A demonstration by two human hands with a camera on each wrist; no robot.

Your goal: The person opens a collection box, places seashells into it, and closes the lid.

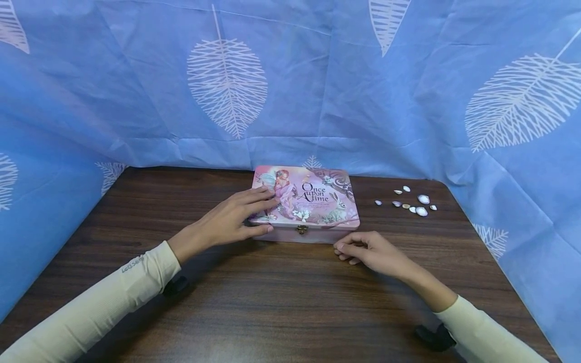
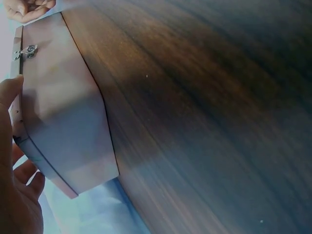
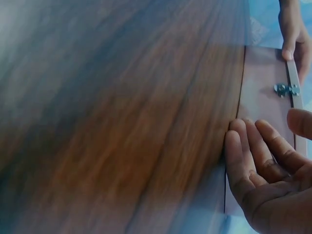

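Observation:
A closed pink box [image 1: 315, 204] lies at the back middle of the table, its lid printed with a fairy, a rabbit and the words "Once Upon a Time". A small metal clasp [image 1: 302, 229] sits on its front. My left hand [image 1: 231, 217] rests on the left part of the lid with fingers extended. Its thumb [image 2: 10, 90] lies at the lid's front edge. By the front right corner, my right hand [image 1: 369, 252] has loosely bent fingers and nothing visible in them. In the right wrist view its fingers [image 3: 265, 153] are close to the front wall; contact is unclear.
Several small shells [image 1: 421, 212] lie scattered on the dark wooden table [image 1: 272, 297], right of the box. A blue cloth [image 1: 295, 91] with white leaf prints hangs behind and along both sides of the table.

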